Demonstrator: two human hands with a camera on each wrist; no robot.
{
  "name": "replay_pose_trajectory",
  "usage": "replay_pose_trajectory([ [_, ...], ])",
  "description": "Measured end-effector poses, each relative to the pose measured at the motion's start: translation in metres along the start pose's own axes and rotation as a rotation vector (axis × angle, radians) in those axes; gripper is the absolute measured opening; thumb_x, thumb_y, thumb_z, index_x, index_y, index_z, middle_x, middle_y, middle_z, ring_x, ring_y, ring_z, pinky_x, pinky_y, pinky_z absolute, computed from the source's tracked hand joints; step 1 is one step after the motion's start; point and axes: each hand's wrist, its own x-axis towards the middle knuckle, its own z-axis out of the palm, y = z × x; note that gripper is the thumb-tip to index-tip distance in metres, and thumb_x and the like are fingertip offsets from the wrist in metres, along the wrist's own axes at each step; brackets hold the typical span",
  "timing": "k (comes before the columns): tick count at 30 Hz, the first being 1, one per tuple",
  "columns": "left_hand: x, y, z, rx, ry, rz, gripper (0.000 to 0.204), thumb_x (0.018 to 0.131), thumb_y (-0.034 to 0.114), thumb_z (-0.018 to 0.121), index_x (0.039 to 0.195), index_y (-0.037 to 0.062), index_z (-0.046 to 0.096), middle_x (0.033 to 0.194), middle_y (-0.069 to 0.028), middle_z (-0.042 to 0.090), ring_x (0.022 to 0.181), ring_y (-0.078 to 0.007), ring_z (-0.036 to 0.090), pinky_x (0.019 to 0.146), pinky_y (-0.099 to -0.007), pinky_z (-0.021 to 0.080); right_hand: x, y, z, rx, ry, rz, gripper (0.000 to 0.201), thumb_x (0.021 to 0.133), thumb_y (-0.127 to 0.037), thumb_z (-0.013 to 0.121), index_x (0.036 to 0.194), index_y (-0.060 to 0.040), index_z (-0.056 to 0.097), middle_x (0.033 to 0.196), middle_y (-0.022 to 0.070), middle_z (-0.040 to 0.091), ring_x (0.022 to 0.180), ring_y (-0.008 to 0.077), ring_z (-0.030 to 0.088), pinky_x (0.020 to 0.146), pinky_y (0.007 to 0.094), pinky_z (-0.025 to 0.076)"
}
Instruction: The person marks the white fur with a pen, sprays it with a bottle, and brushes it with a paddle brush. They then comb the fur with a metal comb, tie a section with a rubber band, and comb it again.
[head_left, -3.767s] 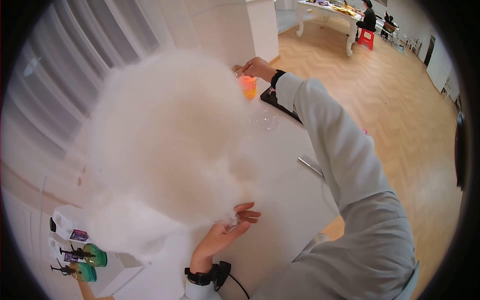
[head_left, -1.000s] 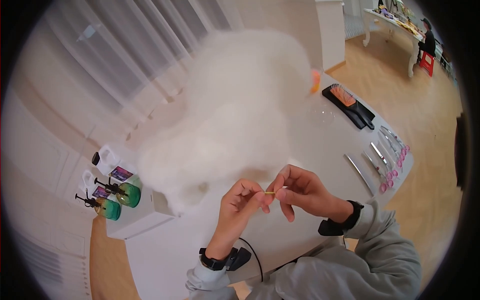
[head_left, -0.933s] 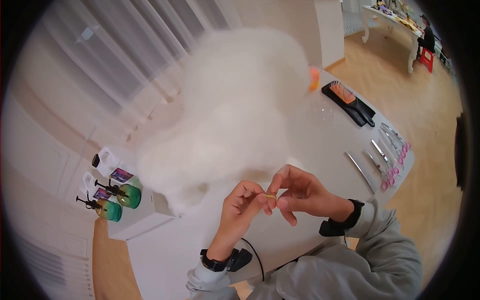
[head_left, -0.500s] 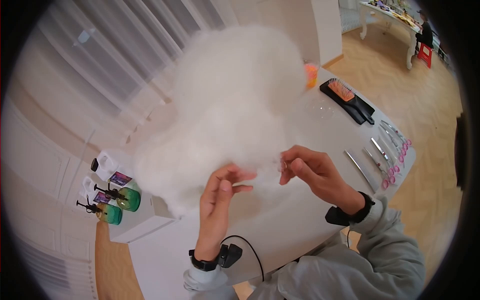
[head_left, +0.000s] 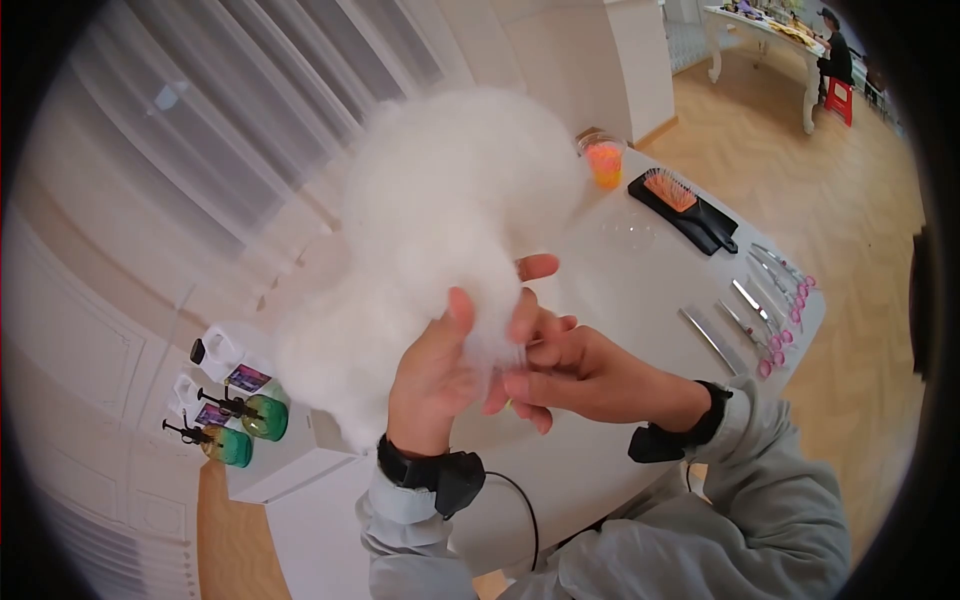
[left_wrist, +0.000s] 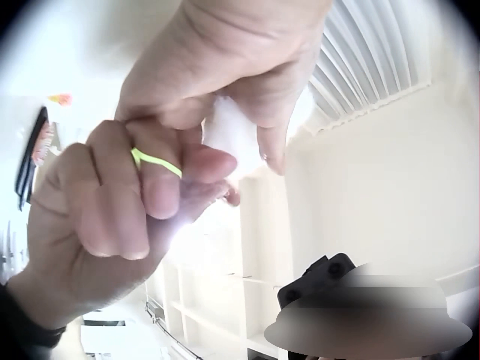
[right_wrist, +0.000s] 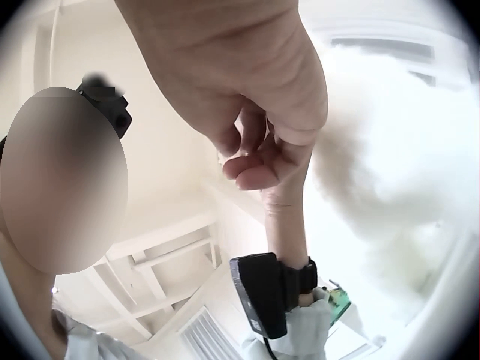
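In the head view, a large mass of fluffy white fur [head_left: 430,200] stands over the white table. The left hand [head_left: 435,375] grips a tuft [head_left: 490,325] of it, thumb and fingers on opposite sides. Against it, the right hand [head_left: 590,375] pinches the tuft's lower end with curled fingers. A thin yellow-green band [left_wrist: 159,162] loops round one finger of the right hand [left_wrist: 112,202] in the left wrist view. The right wrist view shows the right hand [right_wrist: 232,75] from close by, overlapping the left hand's fingers; the pinch itself is largely hidden there.
On the table [head_left: 590,450], an orange-filled cup [head_left: 605,165], a black brush [head_left: 685,210], a metal comb [head_left: 711,340] and several pink-handled scissors [head_left: 775,345] lie right. Green spray bottles [head_left: 265,415] and white jugs [head_left: 228,345] stand left. A cable [head_left: 527,500] runs from the left wrist.
From a pinch on the yellow-green band, the hands parted near the fur and have come together round a tuft. Earlier, the right hand was at the orange cup.
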Motion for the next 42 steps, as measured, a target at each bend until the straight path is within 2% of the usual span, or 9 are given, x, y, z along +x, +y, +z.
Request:
replay_pose_trajectory([
  [3,0.009,0.0,-0.018,0.026,-0.134,-0.012,0.044,0.091,0.052,0.06,0.095,0.0084,0.053,0.071,0.0022,0.044,0.073,-0.0133,0.054,0.069,-0.0386,0.053,-0.01,-0.004,-0.006,-0.109,0.033,0.074,0.027,0.098,-0.023,0.058,0.096,0.0019,0.068,0.075,0.0016,0.057,0.067,0.0092,0.056,0.064,0.0242,0.046],
  [6,0.008,0.009,-0.002,0.065,-0.071,-0.077,0.032,0.097,0.045,0.053,0.089,0.016,0.042,0.063,0.0072,0.034,0.057,-0.0069,0.04,0.065,-0.0281,0.048,-0.017,0.0,-0.016,-0.121,0.05,0.141,0.021,0.096,-0.018,0.061,0.101,0.0013,0.066,0.079,0.0011,0.059,0.068,0.0085,0.057,0.066,0.0242,0.048],
  [12,0.005,0.015,0.006,0.228,0.167,-0.172,0.03,0.1,0.037,0.051,0.082,0.0164,0.039,0.058,0.0074,0.03,0.047,-0.005,0.032,0.042,-0.0213,0.031,-0.013,0.008,-0.021,-0.021,0.363,-0.096,0.024,0.097,-0.018,0.06,0.113,0.0001,0.059,0.084,-0.0009,0.057,0.071,0.0057,0.054,0.064,0.0211,0.047],
  [22,-0.003,0.01,0.008,0.144,0.043,-0.268,0.035,0.098,0.033,0.05,0.073,0.009,0.046,0.051,0.0036,0.036,0.043,-0.0089,0.038,0.042,-0.0256,0.041,0.013,-0.022,-0.019,-0.205,0.265,-0.041,0.041,0.098,-0.037,0.056,0.111,0.002,0.061,0.084,0.0018,0.061,0.07,0.0073,0.051,0.062,0.0222,0.043],
  [28,-0.009,0.007,0.003,-0.112,-0.131,-0.35,0.03,0.098,0.023,0.047,0.073,0.009,0.04,0.055,0.0001,0.04,0.043,-0.0126,0.043,0.041,-0.0283,0.046,0.026,0.0,-0.029,-0.002,0.118,-0.087,0.048,0.099,-0.044,0.051,0.105,0.0014,0.064,0.077,0.0005,0.06,0.067,0.0089,0.047,0.063,0.0242,0.043],
  [30,-0.009,-0.004,0.001,-0.264,-0.274,-0.275,0.027,0.099,0.022,0.046,0.076,0.0089,0.04,0.057,-0.0015,0.042,0.042,-0.0142,0.044,0.043,-0.0305,0.05,0.029,-0.004,-0.034,-0.084,0.003,-0.107,0.05,0.097,-0.047,0.053,0.103,0.0009,0.065,0.079,0.0013,0.061,0.07,0.0088,0.05,0.066,0.0249,0.045],
  [34,-0.014,-0.013,0.007,-0.362,-0.225,-0.348,0.026,0.1,0.024,0.045,0.08,0.0072,0.043,0.059,-0.0032,0.045,0.043,-0.0155,0.047,0.045,-0.0311,0.054,0.035,-0.009,-0.037,-0.076,-0.061,0.014,0.046,0.093,-0.043,0.062,0.103,0.001,0.066,0.084,0.0038,0.065,0.078,0.0089,0.055,0.074,0.0258,0.047],
  [37,-0.017,-0.018,0.005,-0.318,-0.308,-0.372,0.024,0.098,0.026,0.051,0.086,0.0059,0.046,0.063,-0.0051,0.051,0.047,-0.0164,0.053,0.045,-0.0305,0.054,0.041,-0.023,-0.014,-0.004,0.004,0.018,0.04,0.088,-0.036,0.07,0.102,0.0011,0.066,0.087,0.0047,0.066,0.084,0.0095,0.058,0.078,0.0255,0.047],
  [42,-0.036,-0.006,0.009,0.325,-0.022,-0.414,0.024,0.084,0.014,0.066,0.097,-0.0001,0.051,0.085,-0.0172,0.061,0.063,-0.0208,0.062,0.058,-0.0326,0.056,0.038,-0.026,-0.013,-0.148,0.139,0.118,0.032,0.084,-0.029,0.074,0.093,0.0009,0.068,0.08,0.0026,0.064,0.074,0.0092,0.055,0.068,0.0237,0.043],
])
